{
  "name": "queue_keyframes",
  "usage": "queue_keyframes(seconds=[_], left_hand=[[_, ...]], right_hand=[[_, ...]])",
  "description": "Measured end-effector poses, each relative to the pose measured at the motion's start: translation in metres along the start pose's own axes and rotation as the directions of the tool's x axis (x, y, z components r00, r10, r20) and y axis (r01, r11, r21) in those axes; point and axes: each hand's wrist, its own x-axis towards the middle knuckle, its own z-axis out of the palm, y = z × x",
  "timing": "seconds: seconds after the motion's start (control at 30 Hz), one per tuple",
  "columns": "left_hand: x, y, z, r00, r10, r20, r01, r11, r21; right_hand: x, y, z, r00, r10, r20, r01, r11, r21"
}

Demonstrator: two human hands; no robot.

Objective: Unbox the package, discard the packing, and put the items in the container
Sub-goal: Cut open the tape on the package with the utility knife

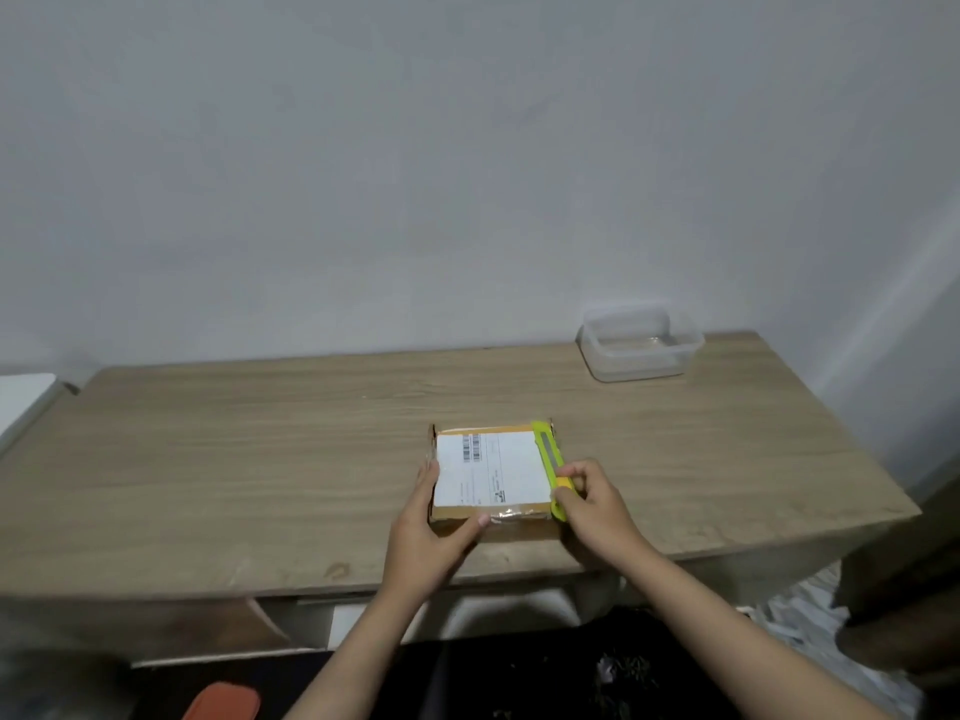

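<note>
Wood desk (260,459): pale grain top, runs left to right under everything; grey wall behind it.
Package (491,478): flat brown cardboard box w/ white shipping label + barcode on top, clear tape along near edge. Sits on desk, centre, toward near edge. Flaps closed.
Container (641,343): clear plastic tub, no lid on, far right corner of desk, well apart from package. Can't tell if anything's in it.
My left hand (434,530): on package's near-left corner. Fingers fairly straight along left side, thumb laid across near edge on the tape. Pressing/steadying, not wrapped round it.
My right hand (592,504): at package's right edge, near end. Fingers + thumb curled round handle of the cutter, pinching it.
Cutter (549,462): lime-green utility knife w/ yellow slider, lies along right edge of package, tip pointing far, handle end in my right hand. Blade out or not: can't tell, too blurry.
Orange-red thing (223,701): bottom left, below desk, partly cut off.
</note>
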Motion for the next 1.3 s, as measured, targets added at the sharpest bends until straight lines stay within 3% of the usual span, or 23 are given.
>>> queue_keyframes(seconds=[0.13,0.33,0.5,0.7,0.97,1.3], left_hand=[[-0.003,0.0,-0.002,1.0,-0.012,0.011,0.012,1.0,0.027],[-0.005,0.001,-0.004,0.999,-0.022,0.038,0.021,0.999,0.042],[-0.005,0.0,-0.004,1.0,-0.005,0.028,0.003,0.998,0.068],[0.004,0.001,-0.01,0.999,0.022,0.044,-0.029,0.985,0.169],[0.009,-0.01,-0.005,0.984,0.059,0.17,-0.101,0.964,0.246],[0.009,-0.016,-0.001,0.984,0.129,0.124,-0.148,0.976,0.159]], right_hand=[[0.005,-0.006,-0.015,0.997,0.053,0.058,-0.051,0.998,-0.039],[-0.005,-0.011,-0.044,0.998,-0.048,0.04,0.053,0.989,-0.141],[-0.021,-0.018,-0.049,0.998,-0.062,-0.033,0.061,0.997,-0.036],[-0.034,-0.03,-0.054,0.999,-0.049,0.008,0.049,0.995,-0.09],[-0.039,-0.031,-0.046,0.99,-0.138,0.031,0.14,0.917,-0.373],[-0.029,-0.038,-0.036,0.993,-0.108,0.052,0.12,0.886,-0.448]])
